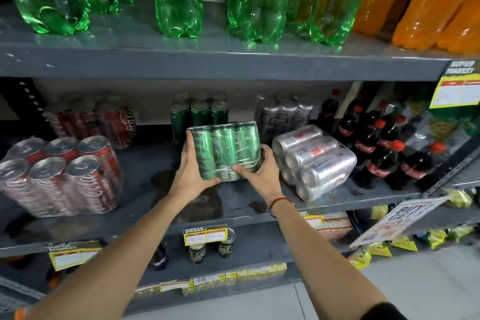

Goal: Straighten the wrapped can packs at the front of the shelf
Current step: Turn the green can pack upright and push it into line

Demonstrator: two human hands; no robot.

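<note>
A wrapped pack of green cans (228,148) is held above the middle of the grey shelf (155,189), its cans lying sideways toward me. My left hand (191,169) grips its left side and my right hand (259,171) grips its right lower corner. To the right a wrapped pack of silver cans (314,161) lies tipped on its side, skewed. At the left a wrapped pack of red cola cans (62,176) stands upright near the front edge.
Behind stand more wrapped packs: red (93,119), green (200,112) and dark silver (283,114). Cola bottles (376,145) crowd the right. A wet stain (197,200) marks the shelf under my hands. Green and orange bottles fill the shelf above; price tags hang on edges.
</note>
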